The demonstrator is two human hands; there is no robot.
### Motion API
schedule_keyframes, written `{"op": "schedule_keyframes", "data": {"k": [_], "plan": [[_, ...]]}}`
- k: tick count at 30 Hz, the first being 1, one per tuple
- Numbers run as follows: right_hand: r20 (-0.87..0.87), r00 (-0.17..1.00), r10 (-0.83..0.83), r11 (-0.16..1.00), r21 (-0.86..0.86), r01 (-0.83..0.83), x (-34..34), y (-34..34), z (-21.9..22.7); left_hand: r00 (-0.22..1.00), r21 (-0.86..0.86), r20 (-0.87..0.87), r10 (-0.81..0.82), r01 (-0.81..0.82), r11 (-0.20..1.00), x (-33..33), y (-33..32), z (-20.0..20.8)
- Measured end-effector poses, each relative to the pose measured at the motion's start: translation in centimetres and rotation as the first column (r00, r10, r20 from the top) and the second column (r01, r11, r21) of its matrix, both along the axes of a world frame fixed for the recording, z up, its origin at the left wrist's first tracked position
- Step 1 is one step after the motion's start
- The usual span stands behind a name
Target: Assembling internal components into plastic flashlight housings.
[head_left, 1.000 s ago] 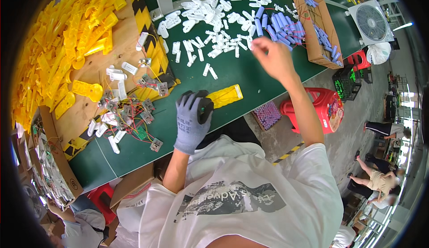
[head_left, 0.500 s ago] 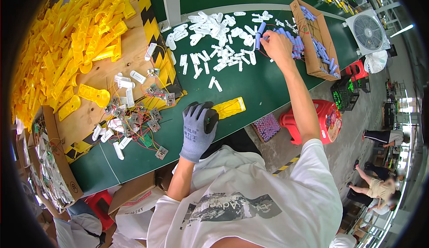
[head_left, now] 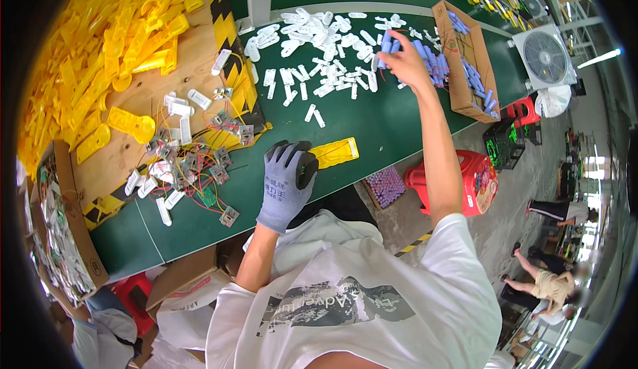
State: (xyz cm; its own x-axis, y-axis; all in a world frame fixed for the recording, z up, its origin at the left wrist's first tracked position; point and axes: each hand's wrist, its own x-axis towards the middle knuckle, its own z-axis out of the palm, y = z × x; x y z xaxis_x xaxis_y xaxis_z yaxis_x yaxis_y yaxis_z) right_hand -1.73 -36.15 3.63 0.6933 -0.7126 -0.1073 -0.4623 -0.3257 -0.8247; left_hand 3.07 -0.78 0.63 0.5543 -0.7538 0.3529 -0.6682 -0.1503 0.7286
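My left hand (head_left: 287, 182), in a grey-blue glove with dark fingertips, lies on the near part of the green table. Its fingers are closed on the left end of a yellow plastic casing (head_left: 334, 153), a long shallow shell lying flat. My bare right hand (head_left: 409, 67) reaches to the far side. Its thumb and index finger are bent around a blue cylindrical battery cell (head_left: 385, 41); the other fingers are partly hidden. Beside that hand lie more blue battery cells (head_left: 435, 67) with thin red wires. Small white plastic pieces (head_left: 325, 33) are scattered left of it.
A cardboard box (head_left: 466, 63) of battery cells stands at the right. Yellow casings (head_left: 100, 57) are heaped on a wooden board at the left. Wired circuit boards (head_left: 199, 160) lie tangled nearer me. A red stool (head_left: 452, 182) stands beyond the table's right edge.
The view has shifted slightly. My right thumb and index finger have spread wider around the battery cells. The left hand keeps its place on the yellow casing.
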Motion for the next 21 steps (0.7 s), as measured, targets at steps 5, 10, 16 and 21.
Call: {"op": "schedule_keyframes", "data": {"k": [5,10,16,21], "plan": [[0.455,0.889,0.052,0.952,0.245,-0.181,-4.4,8.2,2.6,1.0,0.008,-0.004,-0.023,0.023,1.0,0.1,0.0,0.2],[0.53,0.818,0.223,0.867,0.275,-0.415,-6.7,14.4,1.3,0.999,-0.012,0.03,-0.034,0.034,0.999,0.3,-0.1,0.0],[0.234,0.728,0.645,0.758,-0.318,-0.569,-6.5,16.1,-1.1,0.999,-0.002,0.013,-0.034,0.034,0.999,0.3,-0.1,-0.1],[0.264,0.785,0.561,0.827,-0.225,-0.515,-6.7,16.5,-0.8,0.998,0.001,0.039,-0.052,0.052,0.999,0.3,0.0,0.2]]}}
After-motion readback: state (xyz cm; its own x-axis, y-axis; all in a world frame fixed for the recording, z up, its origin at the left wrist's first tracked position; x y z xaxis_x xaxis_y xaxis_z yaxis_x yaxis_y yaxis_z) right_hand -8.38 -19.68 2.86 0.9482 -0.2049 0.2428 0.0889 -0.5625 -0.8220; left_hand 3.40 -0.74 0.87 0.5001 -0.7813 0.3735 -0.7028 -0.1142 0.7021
